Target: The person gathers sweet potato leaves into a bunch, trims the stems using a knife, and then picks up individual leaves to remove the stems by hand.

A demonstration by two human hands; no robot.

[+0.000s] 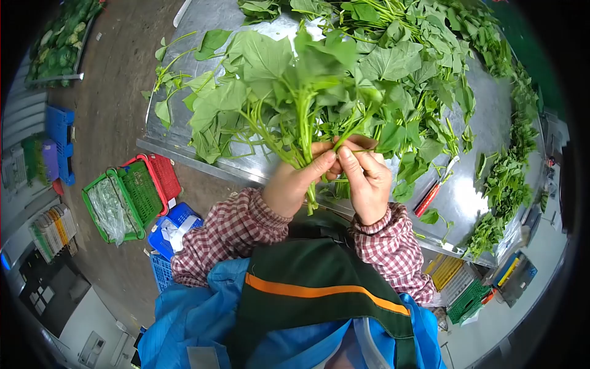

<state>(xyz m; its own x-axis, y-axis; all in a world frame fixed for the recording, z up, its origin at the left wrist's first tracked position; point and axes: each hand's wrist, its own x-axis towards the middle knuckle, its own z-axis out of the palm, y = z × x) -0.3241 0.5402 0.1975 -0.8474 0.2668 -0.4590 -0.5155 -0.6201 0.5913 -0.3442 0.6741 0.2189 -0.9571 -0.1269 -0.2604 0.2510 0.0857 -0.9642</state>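
Observation:
My left hand point(298, 181) is closed round the stems of a bunch of leafy greens point(302, 117), with broad pointed leaves like sweet potato leaves. The leaves point away from me and the cut stem ends stick out below my fingers. Close beside it, my right hand point(370, 181) pinches a thin green stem point(351, 128) between thumb and fingers, against the bunch. Both hands are above the near edge of a metal table point(491, 117). Beyond them lies a large heap of the same greens point(393, 61). A red-handled knife point(428, 198) rests to the right of my right hand.
More greens point(513, 178) line the table's right edge. At left on the floor stand a green basket point(138, 190) with clear plastic, a red basket point(165, 175) and a blue basket point(175, 227). A crate of vegetables point(61, 43) is at upper left.

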